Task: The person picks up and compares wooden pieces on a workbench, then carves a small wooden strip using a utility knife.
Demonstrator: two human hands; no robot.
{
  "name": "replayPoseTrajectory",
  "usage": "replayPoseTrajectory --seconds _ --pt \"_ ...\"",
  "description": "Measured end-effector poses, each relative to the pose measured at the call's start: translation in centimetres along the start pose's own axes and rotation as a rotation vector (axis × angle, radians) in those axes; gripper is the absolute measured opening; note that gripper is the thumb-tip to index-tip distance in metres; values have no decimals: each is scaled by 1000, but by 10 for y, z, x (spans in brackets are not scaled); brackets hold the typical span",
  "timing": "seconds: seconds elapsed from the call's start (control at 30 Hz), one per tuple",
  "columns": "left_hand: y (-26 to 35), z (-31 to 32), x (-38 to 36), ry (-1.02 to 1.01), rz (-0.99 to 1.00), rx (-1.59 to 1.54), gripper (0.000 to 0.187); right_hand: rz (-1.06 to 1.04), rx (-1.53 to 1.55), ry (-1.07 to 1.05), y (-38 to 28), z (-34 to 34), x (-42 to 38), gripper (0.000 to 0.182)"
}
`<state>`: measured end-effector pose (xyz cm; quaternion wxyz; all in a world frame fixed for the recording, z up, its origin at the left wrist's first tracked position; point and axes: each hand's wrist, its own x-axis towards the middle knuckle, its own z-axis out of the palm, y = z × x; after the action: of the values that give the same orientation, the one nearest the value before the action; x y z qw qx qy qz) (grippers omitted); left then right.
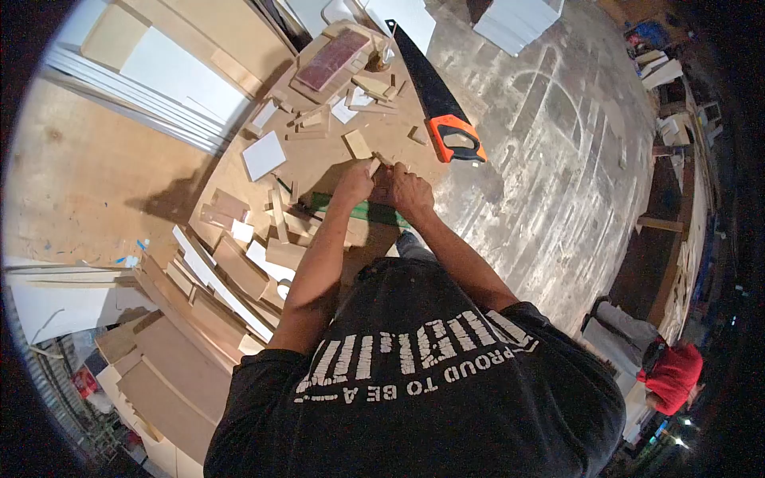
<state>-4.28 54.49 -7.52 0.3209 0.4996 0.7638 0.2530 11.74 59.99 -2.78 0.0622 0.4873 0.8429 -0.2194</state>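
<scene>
My left hand (353,186) is closed on a small piece of wood (374,166) above the wooden work surface. Close beside it on the right, my right hand (411,192) has its fingers curled together near the end of that piece; what they hold is too small to make out. A flat light wood block (358,144) lies just beyond my left hand. Beneath my wrists runs a green strip (362,209). The handsaw (446,127), with a black blade and an orange and black handle, lies at the right edge of the work surface.
Wood offcuts (311,121) and a white square piece (264,155) lie about the surface. A reddish block (333,60) is at the far end. Boards (187,342) are stacked at lower left. A person in red (674,374) is at lower right, beyond the concrete floor (550,159).
</scene>
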Motion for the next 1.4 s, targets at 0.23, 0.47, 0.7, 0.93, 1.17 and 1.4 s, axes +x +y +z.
replayPoseTrajectory --seconds 0.23,0.47,0.7,0.93,1.17,1.4 --pt "-8 1 1 -9 38 -63 30 -15 251 -38 38 3 18 44" --pt "-6 1 -4 -5 18 -29 37 -104 154 -98 31 -1 10 49" --pt "3 -2 -6 -24 -88 -84 38 -56 197 -72 26 8 6 46" --pt "-4 1 -7 10 -28 -148 34 -56 134 -89 25 9 4 44" --pt "-12 11 -4 36 -39 -124 34 1 122 -113 10 0 1 42" --pt "17 -17 -13 -39 -48 5 41 -10 102 -109 12 -3 -1 40"
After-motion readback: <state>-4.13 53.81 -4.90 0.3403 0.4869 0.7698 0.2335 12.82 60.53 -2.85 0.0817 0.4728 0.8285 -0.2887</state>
